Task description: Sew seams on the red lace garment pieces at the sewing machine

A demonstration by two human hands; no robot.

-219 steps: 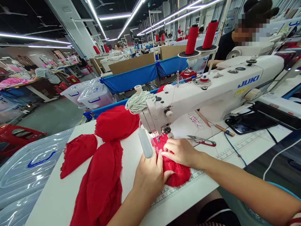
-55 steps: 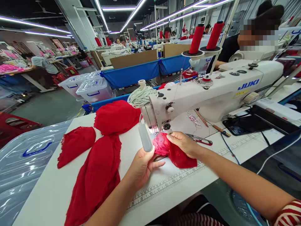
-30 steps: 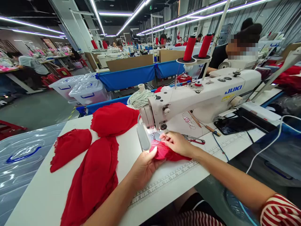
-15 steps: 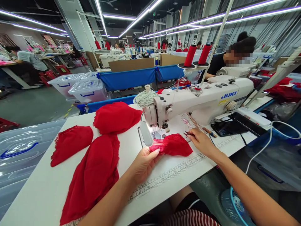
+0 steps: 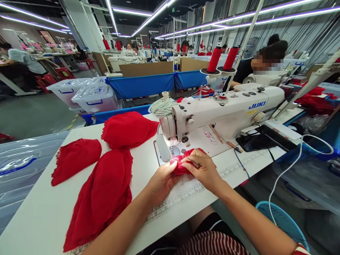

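My left hand (image 5: pixel 165 178) pinches the edge of a small red lace-trimmed fabric piece (image 5: pixel 178 169) in front of the sewing machine's needle area. Close beside it, my right hand (image 5: pixel 205 170) is closed around small dark thread snips (image 5: pixel 196 163), their tips at the fabric. Part of this piece is hidden under my right fingers. A white JUKI sewing machine (image 5: pixel 220 108) stands just behind both hands. To the left lie three more red pieces: a small one (image 5: pixel 77 159), a large one at the front (image 5: pixel 102 198) and another at the back (image 5: pixel 127 130).
A printed ruler (image 5: pixel 183 199) runs along the table's front edge. A black phone (image 5: pixel 255 142) and a wooden-handled tool (image 5: pixel 234 146) lie at the right. Red thread cones (image 5: pixel 214 60) stand behind the machine. A co-worker (image 5: pixel 265 63) sits beyond it. A blue basket (image 5: pixel 284 221) is below.
My right hand has moved left with the snips, from beside the red piece onto it, close to my left hand. The view has shifted slightly.
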